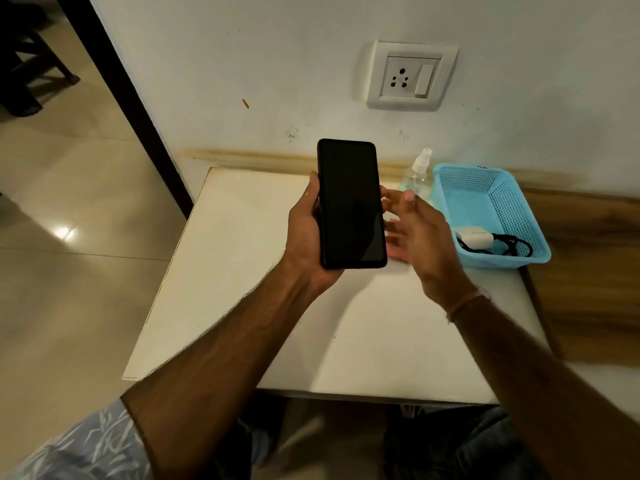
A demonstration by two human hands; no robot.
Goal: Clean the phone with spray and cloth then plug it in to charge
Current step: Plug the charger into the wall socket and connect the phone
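Phone point(351, 204), screen dark, upright, held above the surface point(242, 271) in left hand point(308, 237), grip round its edges. Right hand point(420, 233) open, empty, just beside phone's right edge. Spray bottle point(417, 171) stands behind, untouched; no cloth seen. Charger w/ cable point(485, 240) in blue basket point(509, 188); wall socket point(410, 76) vacant. Judgement: cleaning not begun, charging still to do.

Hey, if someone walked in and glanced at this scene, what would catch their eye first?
The black phone, screen dark, held upright in the left hand above the white table, with the open right hand just beside it. Next, the bright blue basket at the table's right, holding a white charger and black cable, and the wall socket above.
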